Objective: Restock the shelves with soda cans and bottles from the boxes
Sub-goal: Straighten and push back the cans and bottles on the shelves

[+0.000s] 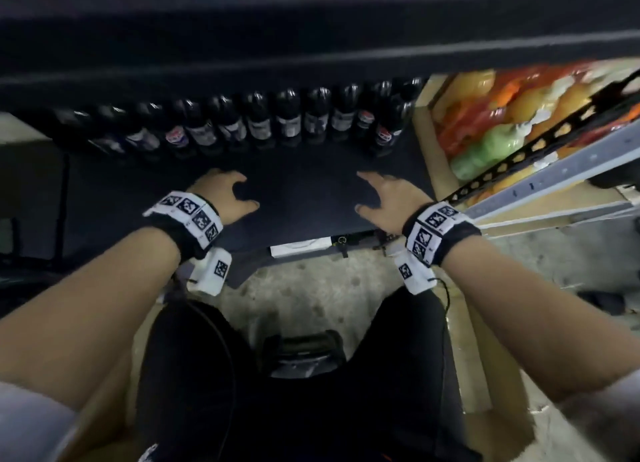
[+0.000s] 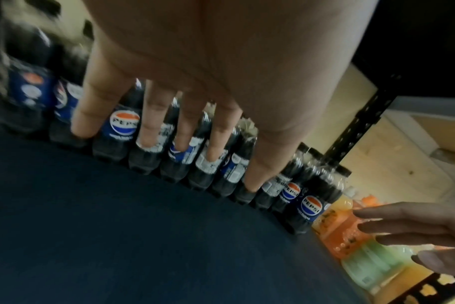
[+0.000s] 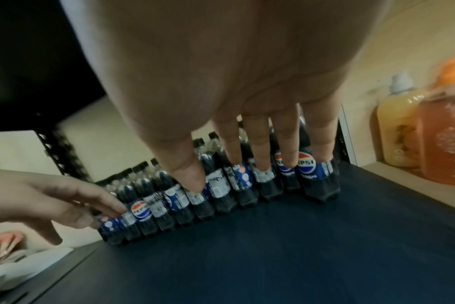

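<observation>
Dark-blue shelf [image 1: 311,191] carries one row of cola bottles [image 1: 259,125] standing upright along its back edge, with one more bottle [image 1: 388,132] just in front of the row near the right end. The left hand [image 1: 225,193] and right hand [image 1: 388,198] hover above the bare front half of the shelf, each grip apart, fingers spread, holding nothing. Orange, yellow and green drink bottles [image 1: 485,132] stand beyond the right edge.

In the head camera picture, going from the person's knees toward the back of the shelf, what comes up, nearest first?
Concrete floor → dark shelf board, with the left hand and right hand over it → row of Pepsi bottles.
</observation>
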A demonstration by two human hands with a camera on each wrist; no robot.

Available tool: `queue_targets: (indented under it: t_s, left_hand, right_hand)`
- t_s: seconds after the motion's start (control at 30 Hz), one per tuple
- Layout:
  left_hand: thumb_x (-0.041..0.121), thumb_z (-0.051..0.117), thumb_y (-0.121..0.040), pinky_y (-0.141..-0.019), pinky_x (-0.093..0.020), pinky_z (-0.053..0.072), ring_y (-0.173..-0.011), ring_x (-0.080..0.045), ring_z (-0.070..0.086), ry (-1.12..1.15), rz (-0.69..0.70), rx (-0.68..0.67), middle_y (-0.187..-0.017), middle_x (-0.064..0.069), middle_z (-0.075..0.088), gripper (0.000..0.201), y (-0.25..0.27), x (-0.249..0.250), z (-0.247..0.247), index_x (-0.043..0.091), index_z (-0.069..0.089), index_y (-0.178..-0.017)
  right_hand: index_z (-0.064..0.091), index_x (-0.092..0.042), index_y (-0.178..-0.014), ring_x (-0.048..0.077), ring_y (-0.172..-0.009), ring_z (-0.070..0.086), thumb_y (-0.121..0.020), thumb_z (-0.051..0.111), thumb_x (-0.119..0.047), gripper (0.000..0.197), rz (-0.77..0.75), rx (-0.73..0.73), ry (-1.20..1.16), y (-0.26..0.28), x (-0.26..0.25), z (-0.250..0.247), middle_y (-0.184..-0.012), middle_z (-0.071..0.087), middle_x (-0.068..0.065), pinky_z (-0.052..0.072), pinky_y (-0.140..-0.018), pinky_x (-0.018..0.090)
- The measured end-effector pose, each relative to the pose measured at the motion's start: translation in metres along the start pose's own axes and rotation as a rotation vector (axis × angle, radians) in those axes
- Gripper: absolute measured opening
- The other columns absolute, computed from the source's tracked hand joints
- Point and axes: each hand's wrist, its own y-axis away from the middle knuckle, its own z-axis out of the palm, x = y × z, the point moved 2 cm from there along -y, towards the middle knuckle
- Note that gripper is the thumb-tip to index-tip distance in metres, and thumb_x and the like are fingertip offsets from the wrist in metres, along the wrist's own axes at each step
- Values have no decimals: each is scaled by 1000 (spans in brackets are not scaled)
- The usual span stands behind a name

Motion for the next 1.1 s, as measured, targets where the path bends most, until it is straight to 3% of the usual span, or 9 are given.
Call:
queue_targets:
  t_s: [0.1, 0.23, 0.37, 0.47, 0.63, 0.77, 0.87, 1.0, 1.1]
  left_hand:
    - [58, 69, -86, -112, -36, 35, -141, -34, 37, -46, 6, -19, -158, -15, 33, 81, -46, -4, 37, 26, 38, -154]
    - [61, 71, -82, -114, -34, 33, -145, -32, 33, -84, 15, 7, -162, -13, 26, 90, -89, -17, 82, 32, 30, -157]
    - [71, 68, -77, -116, -37, 34, -142, -33, 38, -122, 38, 83, -159, -8, 31, 91, -113, -29, 114, 35, 35, -154]
    - [87, 58, -68, -115, -41, 34, -136, -37, 41, -219, 51, 135, -155, -9, 35, 100, -118, -33, 127, 36, 39, -152]
    - [108, 42, -43, -115, -45, 32, -139, -39, 34, -273, 8, 120, -156, -6, 31, 131, -116, -33, 134, 41, 29, -154]
    - [100, 52, -50, -109, -48, 39, -137, -43, 33, -268, -16, 157, -154, -6, 30, 120, -114, -26, 136, 41, 31, -152]
    - [101, 53, -50, -111, -47, 39, -139, -38, 36, -265, -17, 146, -156, -4, 31, 118, -112, -30, 130, 44, 34, -151]
    - [87, 68, -57, -108, -37, 41, -137, -31, 42, -266, -18, 134, -152, -8, 36, 114, -106, -20, 127, 34, 37, -153]
    - [80, 72, -61, -108, -36, 41, -137, -30, 42, -277, -22, 140, -153, -10, 34, 111, -105, -13, 127, 30, 37, -154]
  right_hand:
    - [23, -28, -159, 32, -143, 37, -95, 56, -53, 76, 5, 17, 1, -41, 23, 40, -159, 35, 15, 34, -114, 35]
    - [21, -36, -159, 31, -151, 22, -94, 51, -61, 76, 45, -26, 57, -88, 41, 98, -166, 20, 11, 18, -124, 40]
    - [19, -46, -156, 37, -152, 19, -78, 33, -85, 88, 97, 25, 86, -115, 47, 124, -168, 14, 6, 18, -123, 50]
    - [27, -44, -156, 31, -150, 26, -82, 44, -84, 86, 85, 68, 145, -117, 45, 124, -167, 18, 9, 18, -124, 42]
    - [26, -45, -156, 31, -148, 31, -69, 57, -89, 102, 70, 104, 223, -112, 38, 123, -167, 20, 6, 26, -120, 39]
    - [27, -45, -156, 26, -149, 30, -70, 59, -86, 100, 56, 138, 223, -110, 38, 125, -167, 19, 3, 26, -118, 33]
    - [27, -45, -155, 25, -150, 28, -72, 60, -85, 98, 50, 142, 200, -110, 40, 128, -167, 18, 2, 26, -118, 33]
    - [31, -45, -154, 24, -149, 29, -70, 62, -84, 98, 59, 135, 194, -108, 35, 126, -165, 24, 1, 28, -118, 33]
    - [37, -46, -151, 22, -146, 35, -70, 67, -80, 93, 33, 129, 176, -106, 31, 124, -161, 35, -1, 31, -116, 33]
